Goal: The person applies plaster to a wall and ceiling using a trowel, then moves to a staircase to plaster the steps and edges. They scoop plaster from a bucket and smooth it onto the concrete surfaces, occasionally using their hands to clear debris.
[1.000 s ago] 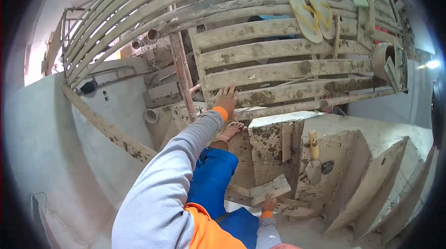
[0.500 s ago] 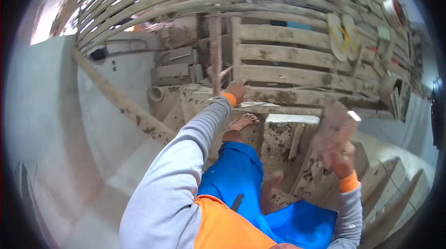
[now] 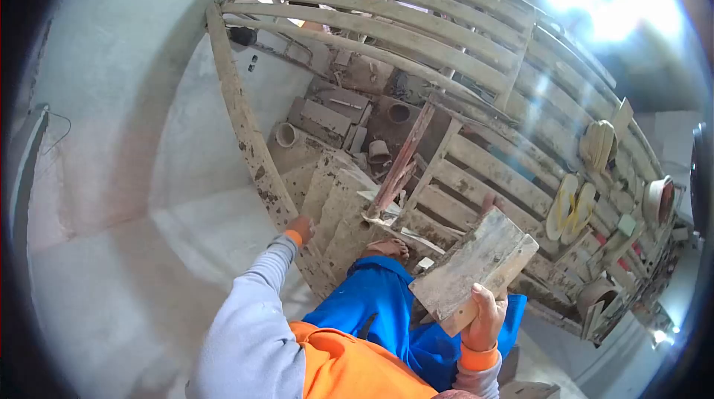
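Note:
In my right hand (image 3: 487, 317) is a thick, mortar-stained wooden board (image 3: 472, 265), held tilted in front of my right leg. My fingers and thumb clasp its lower right edge. My left hand (image 3: 303, 229) is closed at the slanting wooden rail (image 3: 249, 131), its fingers partly hidden on the far side. Under that hand are dirty concrete steps (image 3: 327, 198). One bare foot (image 3: 387, 249) stands near the foot of a reddish post (image 3: 401, 165).
A slatted wooden barrier (image 3: 461, 176) curves across the front and right. Yellow-strapped flip-flops (image 3: 570, 209) and a round container (image 3: 658, 198) sit on it. Below lie stacked blocks (image 3: 323, 120) and a pipe end (image 3: 285, 135). A plastered wall (image 3: 178, 139) rises at left.
My left hand has gone from beside the post's base to the slanting rail. The board has come nearer my body, turning its broad face up. My view has tilted and swung.

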A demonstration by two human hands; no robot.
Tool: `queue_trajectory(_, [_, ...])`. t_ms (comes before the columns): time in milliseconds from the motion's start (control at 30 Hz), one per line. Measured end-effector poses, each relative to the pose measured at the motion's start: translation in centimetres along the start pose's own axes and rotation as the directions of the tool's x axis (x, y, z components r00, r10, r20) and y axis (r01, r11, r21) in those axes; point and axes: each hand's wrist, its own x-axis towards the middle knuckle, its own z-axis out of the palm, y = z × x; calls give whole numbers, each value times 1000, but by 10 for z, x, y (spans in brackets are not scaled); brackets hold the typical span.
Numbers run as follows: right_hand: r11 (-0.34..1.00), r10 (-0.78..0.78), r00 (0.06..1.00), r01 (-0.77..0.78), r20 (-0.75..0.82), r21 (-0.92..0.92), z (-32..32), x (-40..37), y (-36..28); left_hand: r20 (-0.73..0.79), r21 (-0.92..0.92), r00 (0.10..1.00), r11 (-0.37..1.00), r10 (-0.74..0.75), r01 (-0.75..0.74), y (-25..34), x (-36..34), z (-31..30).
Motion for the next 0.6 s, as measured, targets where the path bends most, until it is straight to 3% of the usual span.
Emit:
queue_trajectory(33, [1000,31,1000,-31,1,-6,-1,8,-10,16,-61,999,997,-39,40,9,-12,10])
queue_trajectory(133, [991,126,992,-127,-20,-49,-15,49,-33,-93,46,995,999,-25,29,58,-22,35])
queue_trajectory(200, [991,131,989,-133,-65,-20,-15,74,-40,-55,-83,987,984,152,-156,86,-1,56])
queue_trajectory(267, [987,156,985,-158,-71,-31,-8,93,-50,124,-138,967,969,224,-207,143,2,26])
queue_trajectory(333, [982,158,987,-157,1,-102,6,115,-58,-195,-166,956,953,221,-254,203,-17,-4])
queue_trajectory(400, [985,127,990,-119,54,-124,19,135,-69,-211,-305,915,867,343,-395,248,-17,-36])
queue_trajectory(500, [964,11,989,28,145,-263,20,166,-71,-487,-431,823,740,292,-517,308,-34,-75])
queue_trajectory(533, [950,-32,985,82,167,-300,18,173,-69,-457,-538,860,700,227,-470,330,-52,-102])
queue_trajectory(600, [939,-141,975,187,172,-289,19,179,-65,-562,-523,793,641,236,-561,359,-71,-131])
